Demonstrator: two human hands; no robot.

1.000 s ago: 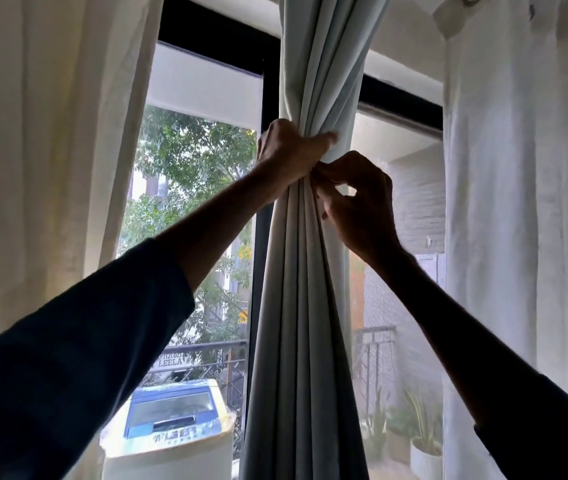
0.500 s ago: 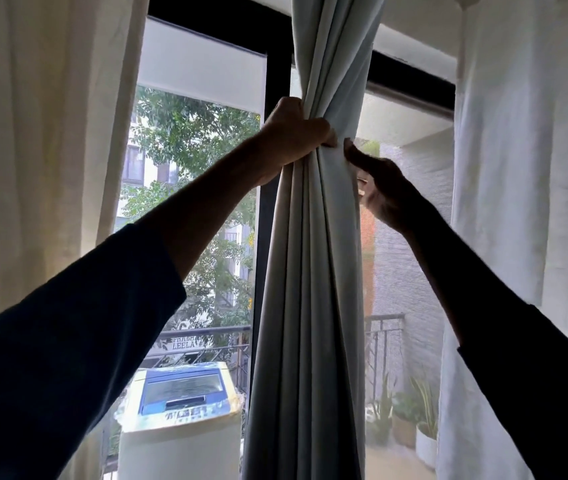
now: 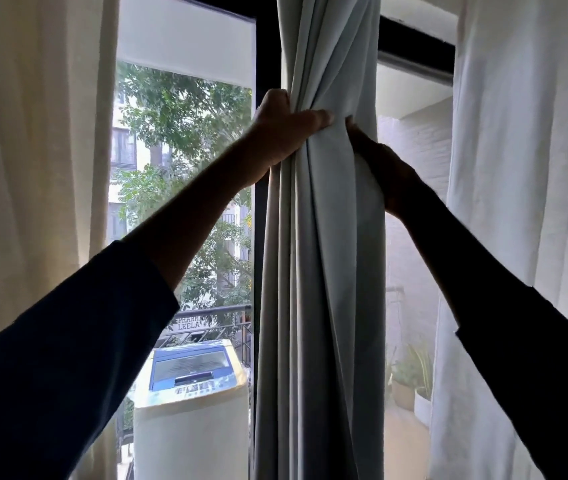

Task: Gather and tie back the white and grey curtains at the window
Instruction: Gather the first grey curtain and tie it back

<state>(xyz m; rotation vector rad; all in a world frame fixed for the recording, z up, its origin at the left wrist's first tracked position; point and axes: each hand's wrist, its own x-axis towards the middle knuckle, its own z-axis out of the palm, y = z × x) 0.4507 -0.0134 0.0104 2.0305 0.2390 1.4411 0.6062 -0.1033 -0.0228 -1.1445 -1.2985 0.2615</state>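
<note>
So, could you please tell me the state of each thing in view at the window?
Grey curtain: gathered into a bundle, no tie visible.
Left grip: clasped round the grey curtain.
Right grip: holding the bundle's right edge.
Left white curtain: hanging loose.
Right white curtain: hanging loose.
Washing machine: lid closed.

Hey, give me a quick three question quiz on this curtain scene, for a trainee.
1. True or false: the left hand grips the gathered grey curtain.
2. What stands outside the glass, left of the grey curtain? A. washing machine; B. bicycle; C. ladder.
3. Fill in: the right hand holds the grey curtain at its ____ edge.
Key: 1 true; 2 A; 3 right.
</note>
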